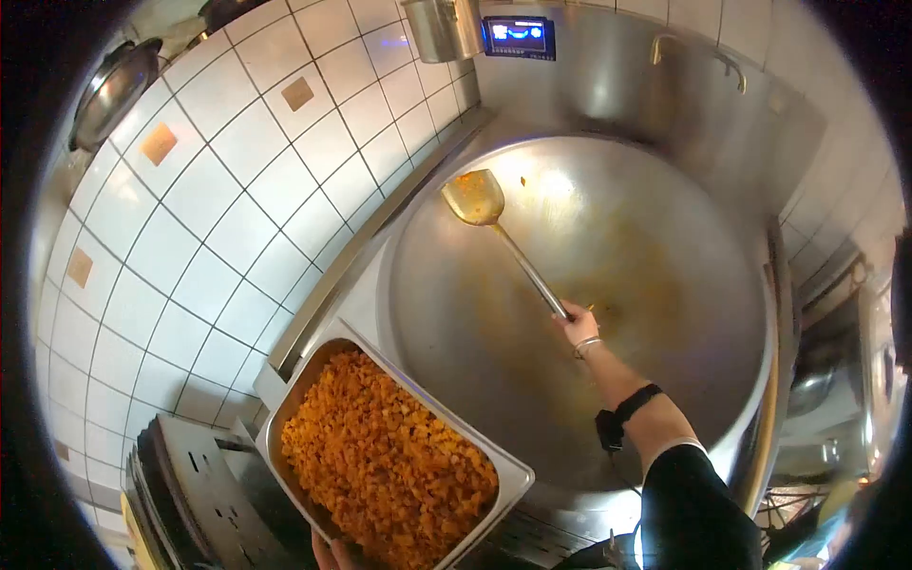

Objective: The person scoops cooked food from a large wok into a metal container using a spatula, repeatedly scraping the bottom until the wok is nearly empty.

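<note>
My right hand (579,326) is wrapped round the handle of a long metal wok spatula (475,198). The spatula's broad blade, smeared with orange bits, is over the far left side of a very large wok (570,418). An oily yellowish film and a few scraps mark the wok's surface. At the lower left, a deep metal tray (518,472) is filled with orange-brown diced food (389,465). It rests at the wok's rim. My left hand (330,553) is at the tray's near edge, with only some fingers showing; its grip is mostly hidden.
White wall tiles (228,218) run along the left. Behind the wok are a lit control panel (519,38), a metal pot (443,30) and a brass-coloured tap (701,59). Dark slotted metal equipment (214,494) stands left of the tray. A pan (116,93) hangs at upper left.
</note>
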